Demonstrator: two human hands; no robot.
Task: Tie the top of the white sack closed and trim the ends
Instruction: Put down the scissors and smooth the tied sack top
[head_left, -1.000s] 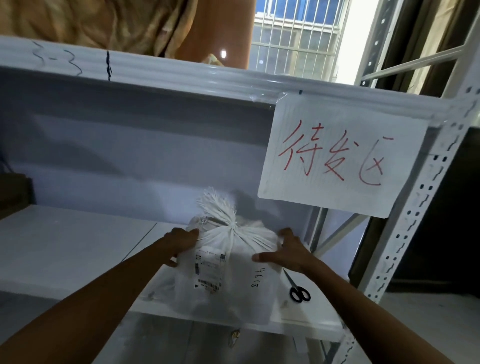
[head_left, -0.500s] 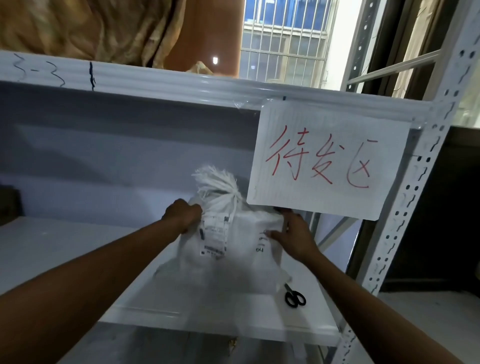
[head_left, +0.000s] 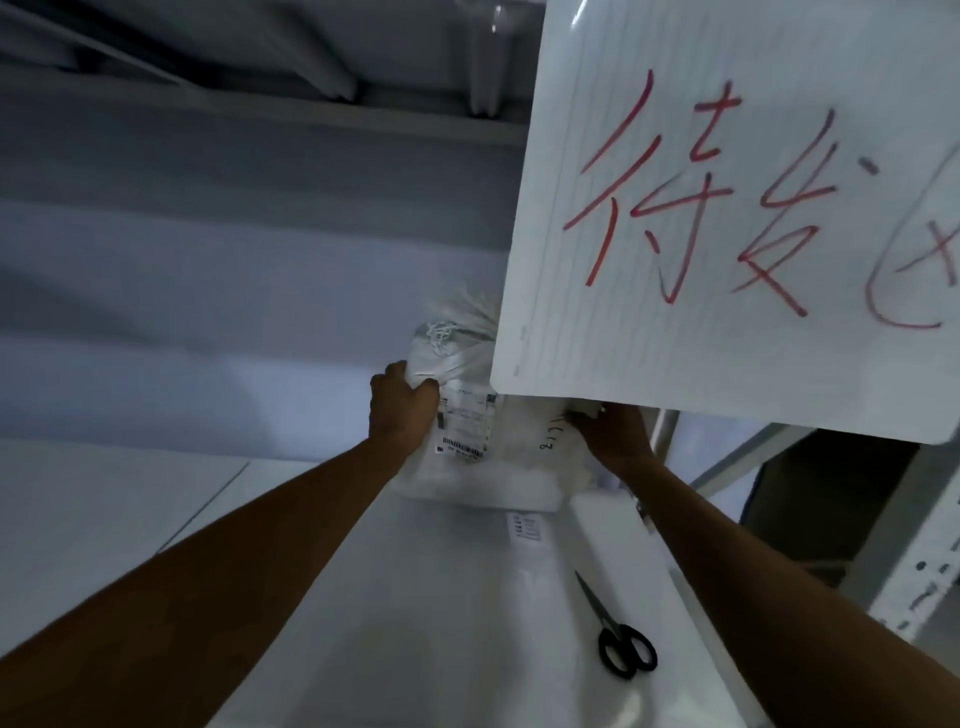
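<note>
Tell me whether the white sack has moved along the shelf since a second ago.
Yes. The white sack has gone deeper into the shelf, away from the scissors near the front edge; earlier it sat beside them. Both hands hold it.

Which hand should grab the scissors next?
Probably the right hand: the scissors lie on the shelf beside that forearm. The left hand grips the white sack across from them.

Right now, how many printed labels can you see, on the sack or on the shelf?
2. One barcode label is stuck on the white sack's front beside the left hand; a smaller label lies on the shelf just before the sack. The hanging paper sign may hide others.
</note>
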